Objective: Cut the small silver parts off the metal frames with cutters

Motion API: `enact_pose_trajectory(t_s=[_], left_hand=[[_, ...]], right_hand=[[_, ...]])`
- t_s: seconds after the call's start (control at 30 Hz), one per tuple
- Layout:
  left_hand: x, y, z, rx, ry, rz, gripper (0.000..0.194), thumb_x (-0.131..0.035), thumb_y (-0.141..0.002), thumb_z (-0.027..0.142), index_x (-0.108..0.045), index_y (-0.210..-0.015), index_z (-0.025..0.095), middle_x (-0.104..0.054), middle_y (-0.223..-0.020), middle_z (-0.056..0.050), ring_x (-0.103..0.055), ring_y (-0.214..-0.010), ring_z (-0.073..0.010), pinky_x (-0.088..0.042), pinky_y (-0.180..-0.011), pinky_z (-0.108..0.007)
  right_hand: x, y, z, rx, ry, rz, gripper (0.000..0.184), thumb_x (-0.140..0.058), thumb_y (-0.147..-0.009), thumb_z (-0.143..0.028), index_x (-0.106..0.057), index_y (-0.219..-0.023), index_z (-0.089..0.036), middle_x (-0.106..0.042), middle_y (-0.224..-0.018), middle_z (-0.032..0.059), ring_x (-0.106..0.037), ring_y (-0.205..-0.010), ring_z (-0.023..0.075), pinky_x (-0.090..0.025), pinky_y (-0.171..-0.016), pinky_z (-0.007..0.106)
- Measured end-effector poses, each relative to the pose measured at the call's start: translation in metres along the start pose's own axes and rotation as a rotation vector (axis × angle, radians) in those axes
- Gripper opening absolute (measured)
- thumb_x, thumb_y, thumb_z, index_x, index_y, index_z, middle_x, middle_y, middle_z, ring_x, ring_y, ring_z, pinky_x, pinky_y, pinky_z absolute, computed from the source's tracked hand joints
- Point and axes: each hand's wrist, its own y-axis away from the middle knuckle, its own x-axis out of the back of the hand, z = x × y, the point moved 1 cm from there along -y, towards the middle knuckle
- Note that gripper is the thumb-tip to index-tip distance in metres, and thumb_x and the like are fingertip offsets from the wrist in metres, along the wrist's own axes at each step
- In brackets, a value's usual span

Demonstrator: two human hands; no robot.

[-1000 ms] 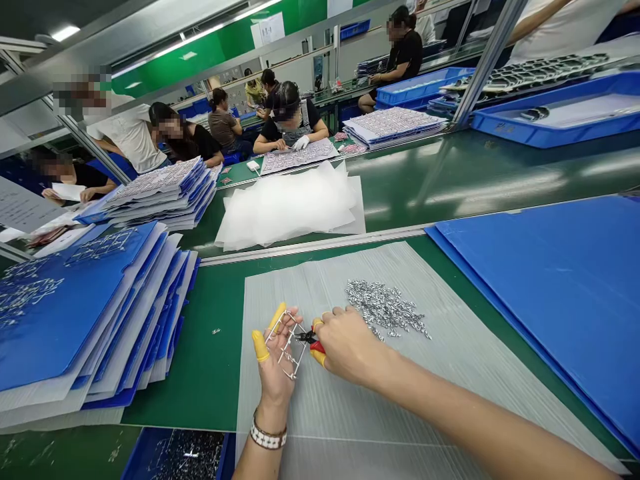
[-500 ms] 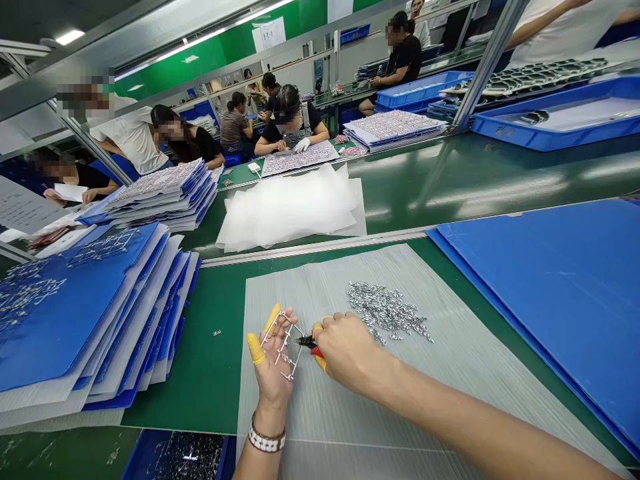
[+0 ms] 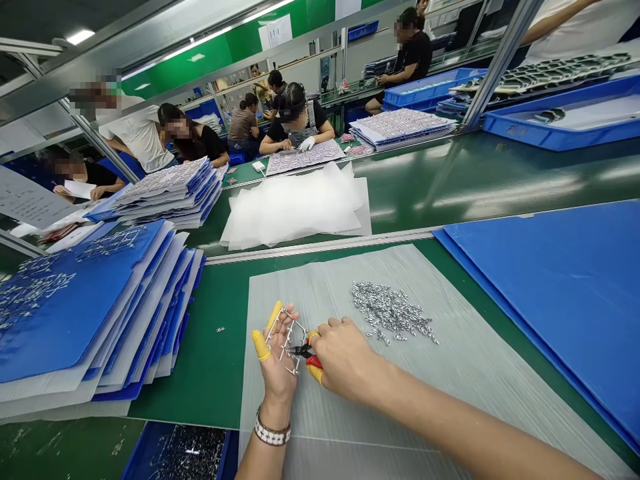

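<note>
My left hand (image 3: pixel 277 363), with yellow finger cots on thumb and forefinger, holds a small silver metal frame of parts (image 3: pixel 286 339) upright over the grey corrugated sheet (image 3: pixel 350 413). My right hand (image 3: pixel 345 360) is closed around red-handled cutters (image 3: pixel 306 352), whose black jaws touch the frame's right side. A pile of several small shiny cut parts (image 3: pixel 393 313) lies on the sheet just right of my hands.
A stack of blue and white sheets carrying metal frames (image 3: pixel 85 313) lies at left. Blue boards (image 3: pixel 555 293) lie at right. A white foam stack (image 3: pixel 295 207) sits beyond the rail. A blue bin of scrap (image 3: pixel 180 453) is below. Other people work at far benches.
The cutters' jaws have shifted slightly lower along the frame, and both hands stayed close together. The camera view drifted a little.
</note>
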Motion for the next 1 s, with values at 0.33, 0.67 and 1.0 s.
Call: enact_pose_trajectory(t_s=[0.33, 0.67, 1.0], left_hand=[[0.001, -0.002, -0.009, -0.093, -0.118, 0.010, 0.066, -0.035, -0.079, 0.069, -0.064, -0.109, 0.017, -0.061, -0.118, -0.013, -0.055, -0.107, -0.0265, -0.038, -0.097, -0.039], [0.003, -0.004, 0.002, -0.099, -0.037, 0.037, 0.067, -0.034, -0.080, 0.068, -0.066, -0.106, 0.015, -0.064, -0.113, -0.015, -0.060, -0.101, -0.0266, -0.039, -0.096, -0.041], [0.112, 0.007, 0.100, -0.191, 0.009, 0.323, 0.073, -0.038, -0.071, 0.067, -0.059, -0.114, 0.011, -0.061, -0.119, -0.017, -0.047, -0.119, -0.0378, -0.020, -0.107, -0.059]], right_hand=[[-0.002, -0.002, 0.000, 0.041, 0.048, 0.011, 0.023, -0.054, -0.079, -0.035, -0.064, -0.082, -0.014, -0.065, -0.076, 0.0118, -0.063, -0.071, 0.0267, -0.043, -0.062, 0.036], [0.011, 0.003, 0.013, -0.002, 0.004, 0.003, 0.022, -0.053, -0.081, -0.033, -0.064, -0.085, -0.015, -0.067, -0.078, 0.0116, -0.063, -0.074, 0.0243, -0.041, -0.062, 0.031], [-0.014, 0.033, 0.076, -0.206, -0.317, -0.066, 0.013, -0.049, -0.079, -0.012, -0.057, -0.086, -0.019, -0.061, -0.081, 0.0031, -0.056, -0.070, 0.0162, -0.033, -0.054, 0.023]])
